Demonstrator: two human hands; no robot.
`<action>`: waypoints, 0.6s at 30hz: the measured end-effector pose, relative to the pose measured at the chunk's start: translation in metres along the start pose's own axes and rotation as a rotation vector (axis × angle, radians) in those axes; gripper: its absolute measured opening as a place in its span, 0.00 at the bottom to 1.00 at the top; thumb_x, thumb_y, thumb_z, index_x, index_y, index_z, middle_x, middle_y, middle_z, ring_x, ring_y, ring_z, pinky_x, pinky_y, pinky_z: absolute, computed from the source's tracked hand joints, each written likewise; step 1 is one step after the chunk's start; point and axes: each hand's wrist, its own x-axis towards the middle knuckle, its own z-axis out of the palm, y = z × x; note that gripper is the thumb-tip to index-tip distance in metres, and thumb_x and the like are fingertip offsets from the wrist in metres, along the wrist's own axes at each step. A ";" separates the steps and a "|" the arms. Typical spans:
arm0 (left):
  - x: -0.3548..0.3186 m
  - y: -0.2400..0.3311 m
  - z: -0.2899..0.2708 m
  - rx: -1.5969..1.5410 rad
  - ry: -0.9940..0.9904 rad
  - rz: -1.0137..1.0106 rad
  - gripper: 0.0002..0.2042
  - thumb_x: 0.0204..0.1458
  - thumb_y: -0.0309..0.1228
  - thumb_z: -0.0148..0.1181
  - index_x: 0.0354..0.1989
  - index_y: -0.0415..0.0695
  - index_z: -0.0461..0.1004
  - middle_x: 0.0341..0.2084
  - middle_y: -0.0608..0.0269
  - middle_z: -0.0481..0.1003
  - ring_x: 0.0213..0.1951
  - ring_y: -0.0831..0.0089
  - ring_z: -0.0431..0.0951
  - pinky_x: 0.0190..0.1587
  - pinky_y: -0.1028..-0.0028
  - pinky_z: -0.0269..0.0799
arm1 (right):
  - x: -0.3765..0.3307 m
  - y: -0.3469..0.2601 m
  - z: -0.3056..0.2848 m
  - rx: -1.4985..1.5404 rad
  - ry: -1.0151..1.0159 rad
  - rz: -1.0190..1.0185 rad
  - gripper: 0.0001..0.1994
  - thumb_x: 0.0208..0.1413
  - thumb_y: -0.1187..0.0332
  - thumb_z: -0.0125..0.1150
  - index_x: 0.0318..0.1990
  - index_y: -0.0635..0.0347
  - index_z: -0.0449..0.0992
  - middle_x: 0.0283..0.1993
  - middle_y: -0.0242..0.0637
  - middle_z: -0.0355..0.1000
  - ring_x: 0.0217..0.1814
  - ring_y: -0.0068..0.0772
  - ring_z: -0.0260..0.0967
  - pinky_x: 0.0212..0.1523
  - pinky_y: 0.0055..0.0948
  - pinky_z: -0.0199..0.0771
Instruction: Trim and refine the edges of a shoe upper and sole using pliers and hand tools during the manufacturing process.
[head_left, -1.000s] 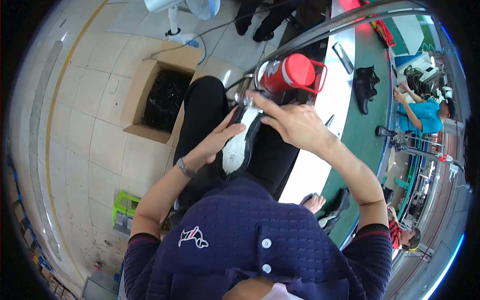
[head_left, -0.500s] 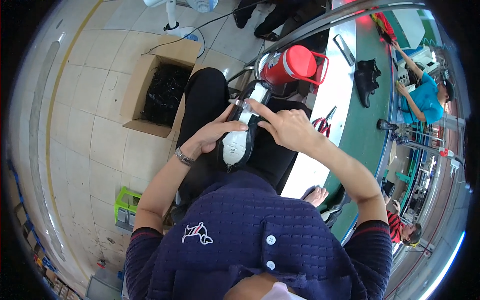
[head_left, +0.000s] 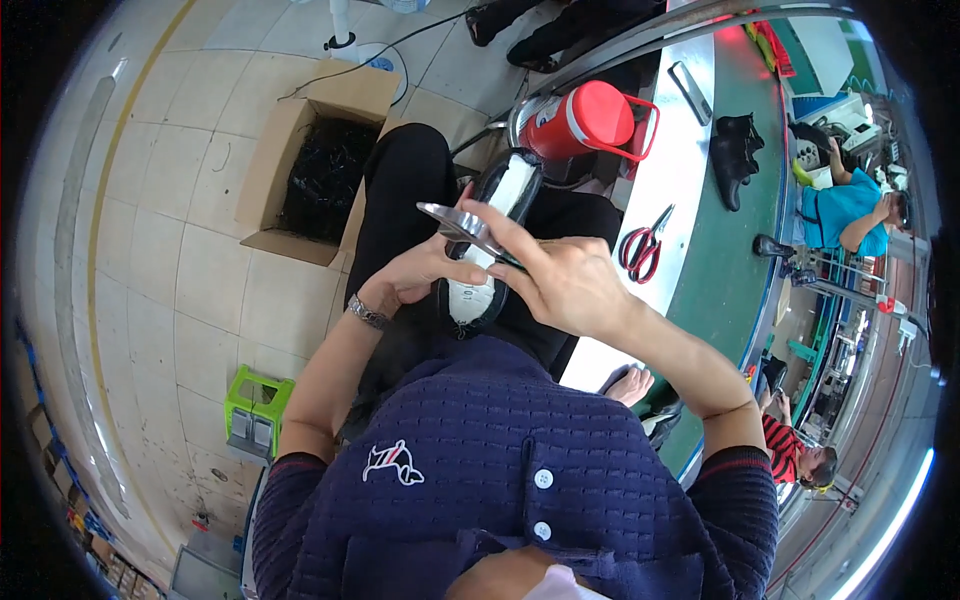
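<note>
To your left, on the tiled floor [head_left: 205, 285]: open box [head_left: 266, 185], dark contents; green stool [head_left: 240, 400]. Ahead of you: fan stand [head_left: 341, 18], round base; red jug [head_left: 572, 120], handled, beside the surface [head_left: 602, 362]. At your right, on that surface: scissors [head_left: 650, 237], red-handled. Beyond, on the green belt [head_left: 705, 295]: black boots [head_left: 733, 160]. Farther right: person [head_left: 843, 215] in blue; second person [head_left: 785, 447], striped top.

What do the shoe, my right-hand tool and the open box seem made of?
Black shoe with white underside: perhaps leather or synthetic, given its faint sheen. Curved silvery tool: probably polished metal, given bright reflections. Brown open box: likely matte cardboard, with thin folded flaps.
</note>
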 end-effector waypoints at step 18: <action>-0.009 -0.045 0.027 -0.329 0.076 0.305 0.35 0.60 0.54 0.44 0.72 0.62 0.40 0.70 0.67 0.46 0.67 0.68 0.53 0.66 0.65 0.51 | -0.042 0.012 0.024 -0.342 -0.168 -0.045 0.38 0.52 0.74 0.55 0.66 0.16 0.54 0.27 0.40 0.68 0.22 0.33 0.72 0.19 0.29 0.74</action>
